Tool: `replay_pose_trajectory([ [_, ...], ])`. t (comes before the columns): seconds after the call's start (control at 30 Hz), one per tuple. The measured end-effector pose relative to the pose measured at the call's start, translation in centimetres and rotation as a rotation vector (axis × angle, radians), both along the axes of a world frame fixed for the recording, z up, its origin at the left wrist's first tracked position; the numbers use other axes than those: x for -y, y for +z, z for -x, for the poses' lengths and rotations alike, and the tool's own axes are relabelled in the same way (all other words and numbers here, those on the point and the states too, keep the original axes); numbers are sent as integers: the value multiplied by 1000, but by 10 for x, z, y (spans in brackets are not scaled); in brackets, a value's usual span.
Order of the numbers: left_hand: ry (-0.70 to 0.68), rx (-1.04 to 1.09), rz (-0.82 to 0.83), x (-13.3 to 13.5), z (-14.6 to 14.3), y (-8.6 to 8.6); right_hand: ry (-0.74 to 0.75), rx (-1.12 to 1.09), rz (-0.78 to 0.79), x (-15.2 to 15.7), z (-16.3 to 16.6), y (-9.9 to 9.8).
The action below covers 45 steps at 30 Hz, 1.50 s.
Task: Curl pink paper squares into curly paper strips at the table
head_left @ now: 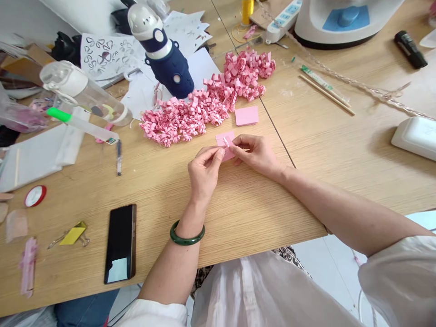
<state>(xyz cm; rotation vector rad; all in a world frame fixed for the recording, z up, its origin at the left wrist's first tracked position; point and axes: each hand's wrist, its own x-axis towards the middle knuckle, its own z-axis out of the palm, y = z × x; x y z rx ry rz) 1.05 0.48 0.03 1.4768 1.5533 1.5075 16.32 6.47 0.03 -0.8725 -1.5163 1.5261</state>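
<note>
My left hand [204, 170] and my right hand [255, 152] meet over the wooden table [163, 181], both pinched on a small pink paper piece [225, 141]. A thin pale stick shows between my fingertips against the paper. Just beyond lies a flat pink paper square [246, 116]. Behind it spreads a pile of curled pink paper pieces [207, 102]. A green bangle [187, 236] sits on my left wrist.
A black phone [120, 243] lies at the near left, with a yellow binder clip [72, 234] and a red tape roll [35, 195] further left. A navy bottle [163, 50] and a clear bottle [81, 91] stand behind. Wooden sticks [325, 93] and a white machine [340, 20] are at the right.
</note>
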Motion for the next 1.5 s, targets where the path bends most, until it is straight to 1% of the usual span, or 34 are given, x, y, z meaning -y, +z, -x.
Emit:
replay_pose_trajectory([
  [0.2,13,-2,6,0,1,-1,17,29,-48,-1,0,-1],
  [0.57,22,43,33,0,1,-2,40,65,-82,-2,0,-4],
  [1.0,37,1,44,-1,1,-2,26,141,-155,-2,0,-3],
  [1.3,15,37,16,-1,2,-3,31,107,-120,-2,1,-4],
  [1.5,46,89,-3,-3,3,-2,65,44,-34,0,0,2],
])
